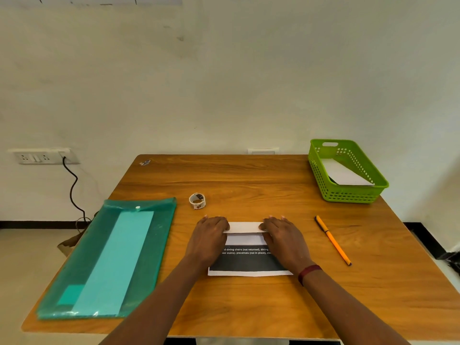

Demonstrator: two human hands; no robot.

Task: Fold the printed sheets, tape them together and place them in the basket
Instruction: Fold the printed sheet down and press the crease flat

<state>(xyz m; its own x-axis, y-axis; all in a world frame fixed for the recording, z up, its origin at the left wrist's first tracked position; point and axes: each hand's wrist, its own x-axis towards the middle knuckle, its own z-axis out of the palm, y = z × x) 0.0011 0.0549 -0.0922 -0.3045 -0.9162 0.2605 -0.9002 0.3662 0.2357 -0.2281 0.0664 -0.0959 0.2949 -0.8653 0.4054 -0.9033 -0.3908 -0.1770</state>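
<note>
A printed sheet (249, 261) with a dark block and white text lies on the wooden table in front of me. Its far edge is folded toward me as a white flap (245, 227). My left hand (211, 232) presses the flap's left end with fingers flat, thumb along the fold. My right hand (281, 232) presses the right end the same way. A small roll of tape (197, 200) sits just beyond my left hand. The green basket (346, 192) stands at the far right corner with folded white paper (344, 174) inside.
A teal plastic envelope folder (112, 260) with paper inside lies on the left of the table (249, 178). An orange pen (332, 240) lies right of my right hand. A wall socket with a black cable (71, 185) is at the left.
</note>
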